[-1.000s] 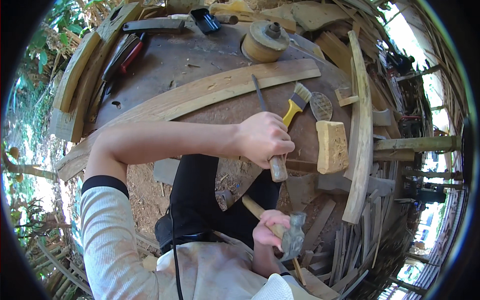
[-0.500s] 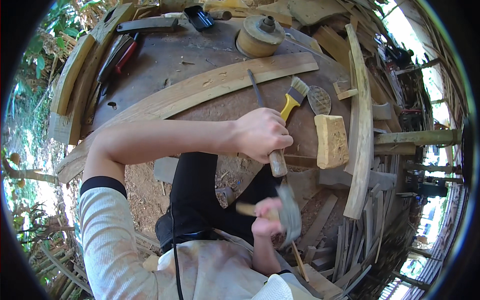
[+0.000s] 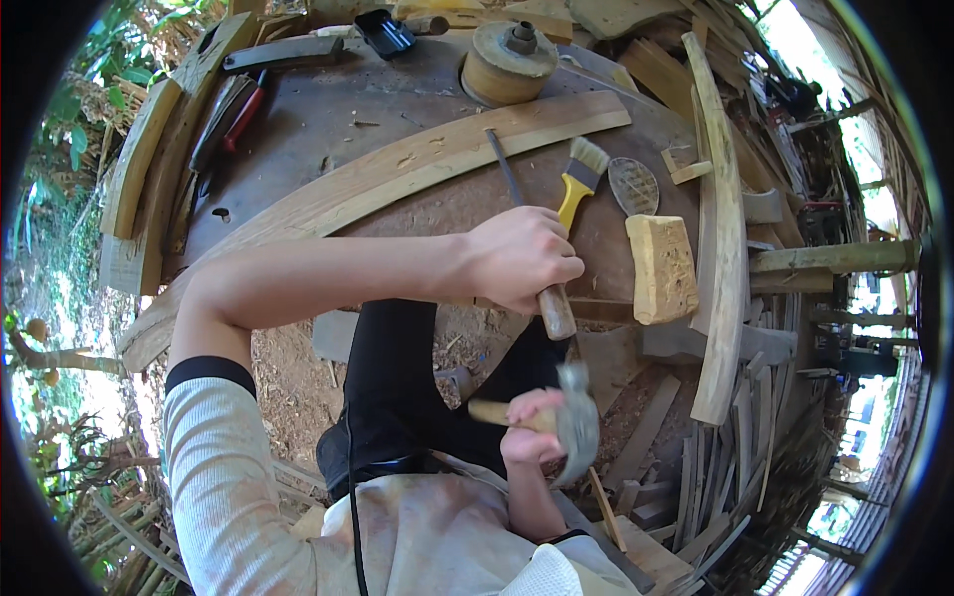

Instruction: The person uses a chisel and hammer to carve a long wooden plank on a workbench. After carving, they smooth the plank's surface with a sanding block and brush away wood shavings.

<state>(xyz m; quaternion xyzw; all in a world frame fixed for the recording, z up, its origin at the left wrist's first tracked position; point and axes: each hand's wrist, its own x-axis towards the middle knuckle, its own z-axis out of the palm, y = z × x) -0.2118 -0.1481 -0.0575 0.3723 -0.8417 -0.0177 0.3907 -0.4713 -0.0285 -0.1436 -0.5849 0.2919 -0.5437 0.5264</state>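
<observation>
My left hand (image 3: 527,258) is closed round a chisel (image 3: 558,313). Its wooden handle end sticks out below my fist, and its dark blade slants up onto a long curved wooden plank (image 3: 397,169) with several small cuts in its face. Lower down, my right hand (image 3: 534,425) grips a claw hammer (image 3: 579,427) by its wooden handle, close to the metal head. The hammer head is just below the chisel's handle end and apart from it. A yellow-handled paintbrush (image 3: 574,189) lies beside my left hand.
Right of the brush are an oval glassy piece (image 3: 633,187) and a yellowish block (image 3: 662,270). A round wooden piece with a metal hub (image 3: 509,65) stands at the back. Red-handled tool (image 3: 245,119) and black tray (image 3: 385,35) lie on the work table (image 3: 298,129). Wood strips (image 3: 720,248) line the right.
The hammer in my right hand is less blurred and sits in nearly the same place. My left hand keeps its hold on the chisel. The whole view has shifted slightly.
</observation>
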